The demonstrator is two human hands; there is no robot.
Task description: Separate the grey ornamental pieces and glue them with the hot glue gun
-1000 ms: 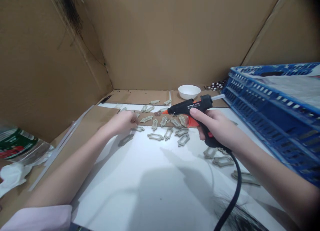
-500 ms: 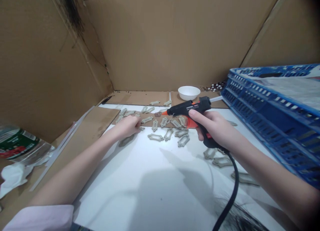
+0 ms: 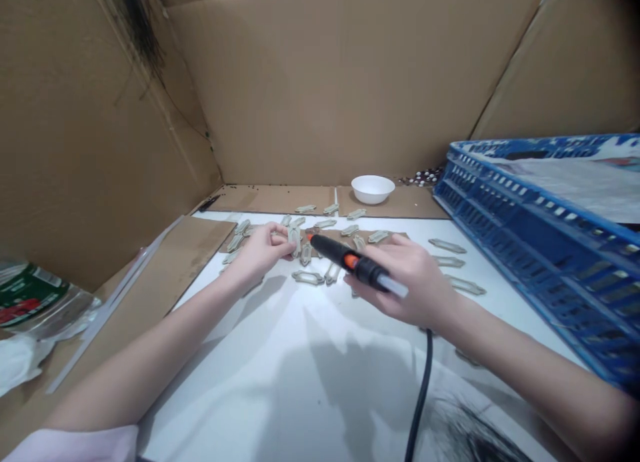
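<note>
Between the thumb and fingers of my left hand is a small grey-green frame piece, held upright above the white work surface. My right hand grips a black hot glue gun, its orange nozzle pointing away and left, close beside the held piece. Its handle and trigger are hidden by my fingers. A black cord runs down from it. Several similar frame pieces lie around both hands, some on a brown cardboard strip.
At the right stands a blue plastic crate. A white bowl sits at the back, with small dark and white beads beside it. Cardboard walls enclose the surface. A large clear bottle with a green label lies at the left.
My left hand has lifted a frame piece and moved right, towards the nozzle. My right hand has turned the glue gun so its back end faces me, with the nozzle shifted left.
</note>
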